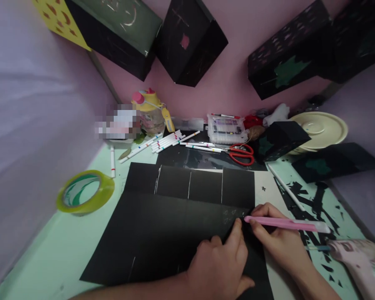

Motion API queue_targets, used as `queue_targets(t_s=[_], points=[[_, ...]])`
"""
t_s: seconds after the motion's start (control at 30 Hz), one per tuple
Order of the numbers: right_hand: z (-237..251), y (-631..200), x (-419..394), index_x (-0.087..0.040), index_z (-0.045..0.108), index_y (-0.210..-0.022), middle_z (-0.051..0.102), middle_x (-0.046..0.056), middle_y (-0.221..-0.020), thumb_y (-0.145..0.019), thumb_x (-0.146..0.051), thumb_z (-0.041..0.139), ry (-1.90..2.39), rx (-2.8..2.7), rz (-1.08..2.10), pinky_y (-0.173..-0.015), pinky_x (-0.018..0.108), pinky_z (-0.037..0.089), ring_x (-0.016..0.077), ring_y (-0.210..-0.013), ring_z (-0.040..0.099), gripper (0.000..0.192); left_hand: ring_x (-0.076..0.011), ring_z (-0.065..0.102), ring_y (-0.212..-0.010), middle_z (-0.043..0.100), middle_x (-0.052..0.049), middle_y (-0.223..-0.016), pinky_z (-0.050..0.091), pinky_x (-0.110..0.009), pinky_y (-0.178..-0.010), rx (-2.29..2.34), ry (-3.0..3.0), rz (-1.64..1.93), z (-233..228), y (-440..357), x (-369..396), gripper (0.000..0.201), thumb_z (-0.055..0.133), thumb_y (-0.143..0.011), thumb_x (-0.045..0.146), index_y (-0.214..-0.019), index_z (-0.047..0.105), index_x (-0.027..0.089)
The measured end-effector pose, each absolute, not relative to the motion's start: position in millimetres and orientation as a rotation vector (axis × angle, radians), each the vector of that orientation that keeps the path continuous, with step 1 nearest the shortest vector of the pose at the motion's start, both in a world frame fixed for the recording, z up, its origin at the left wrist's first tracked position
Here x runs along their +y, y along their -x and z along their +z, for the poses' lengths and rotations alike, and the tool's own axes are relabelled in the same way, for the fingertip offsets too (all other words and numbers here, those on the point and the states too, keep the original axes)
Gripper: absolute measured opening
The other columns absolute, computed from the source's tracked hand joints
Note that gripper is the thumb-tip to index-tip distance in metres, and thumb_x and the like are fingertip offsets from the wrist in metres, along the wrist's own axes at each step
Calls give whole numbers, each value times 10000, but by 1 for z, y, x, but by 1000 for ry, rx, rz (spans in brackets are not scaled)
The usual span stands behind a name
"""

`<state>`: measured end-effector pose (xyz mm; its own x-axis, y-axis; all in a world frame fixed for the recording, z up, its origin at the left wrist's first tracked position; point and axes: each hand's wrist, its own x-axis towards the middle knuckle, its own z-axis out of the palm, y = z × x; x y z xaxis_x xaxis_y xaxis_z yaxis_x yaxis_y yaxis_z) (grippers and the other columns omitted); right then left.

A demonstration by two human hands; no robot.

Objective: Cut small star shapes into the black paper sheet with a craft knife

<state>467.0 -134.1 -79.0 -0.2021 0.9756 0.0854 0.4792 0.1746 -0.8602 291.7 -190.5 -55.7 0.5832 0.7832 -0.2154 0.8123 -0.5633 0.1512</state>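
Pink craft knife [287,225]: you hold it nearly level, long axis left to right, tip pointing left onto the black paper sheet [162,237].
Right hand [276,239]: your grip is closed around the knife's front end, so the handle trails out to its right.
Left hand [220,266]: pressed flat on the sheet, its fingers not curled around anything, the forefinger just beside the knife tip.
Sheet: lies under both hands and spreads away to their left on the tabletop [50,250].
Clear plastic case [226,129]: far beyond your grip, holding small dark items too blurred to name.
Glue gun [356,258]: just right of your right hand.
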Motion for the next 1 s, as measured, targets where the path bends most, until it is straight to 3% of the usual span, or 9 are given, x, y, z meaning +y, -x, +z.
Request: queue_targets(t_s=[0.23, 0.5, 1.0], points=[[-82, -470, -134, -219, 535, -708, 604, 14, -676, -832, -255, 597, 1388, -1779, 922, -550, 253, 464, 168, -627, 573, 143, -172, 656, -667, 264, -128, -1553, 486, -302, -449, 1343, -2581, -192, -55, -293, -193, 698, 485, -849, 646, -1362, 499, 173], [-81, -468, -135, -217, 528, -721, 602, 17, -694, -812, -229, 621, 1437, -1742, 900, -583, 277, 450, 174, -656, 563, 131, -175, 649, -711, 239, -40, -1571, 538, -303, -498, 1408, -2566, -126, -56, -293, -194, 658, 503, -838, 645, -1347, 517, 227], [-80, -467, -134, -211, 514, -719, 598, 9, -706, -785, -175, 610, 1425, -1681, 945, -597, 288, 433, 167, -667, 556, 122, -169, 640, -703, 235, -40, -1572, 566, -314, -538, 1413, -2555, -162, -59, -295, -194, 668, 570, -820, 603, -1381, 490, 248]])
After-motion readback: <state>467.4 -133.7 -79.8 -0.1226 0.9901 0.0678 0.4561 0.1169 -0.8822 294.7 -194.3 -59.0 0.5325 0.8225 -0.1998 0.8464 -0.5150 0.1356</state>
